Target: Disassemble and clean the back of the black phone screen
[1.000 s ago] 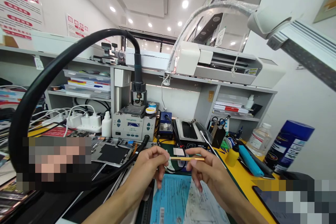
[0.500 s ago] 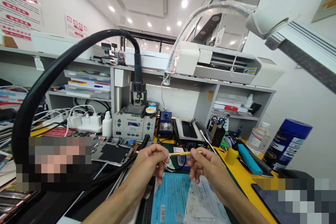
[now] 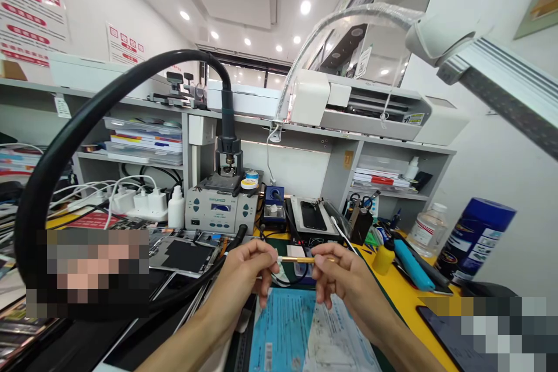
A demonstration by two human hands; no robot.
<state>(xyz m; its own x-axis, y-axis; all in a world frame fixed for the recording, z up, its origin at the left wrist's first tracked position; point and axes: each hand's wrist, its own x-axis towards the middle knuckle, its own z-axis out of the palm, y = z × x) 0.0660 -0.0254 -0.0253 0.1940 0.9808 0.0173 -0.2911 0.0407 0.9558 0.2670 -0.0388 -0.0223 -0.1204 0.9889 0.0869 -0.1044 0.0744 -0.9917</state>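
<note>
A thin gold-coloured pen-like tool is held level between my two hands, above the bench. My left hand pinches its pale left end between thumb and forefinger, hiding the tip. At the other end, my right hand grips the tool between thumb and fingers, and a short gold piece shows past them. Below the hands lies a flat blue-and-white printed package with a dirty surface.
Behind stand a grey hot-air station, a soldering iron stand and a heating plate with a phone part. Left are dismantled screens and a thick black hose. Right are a yellow bottle and a blue can.
The view has shifted very slightly. Both hands keep their pinch on the gold tool, in nearly the same place.
</note>
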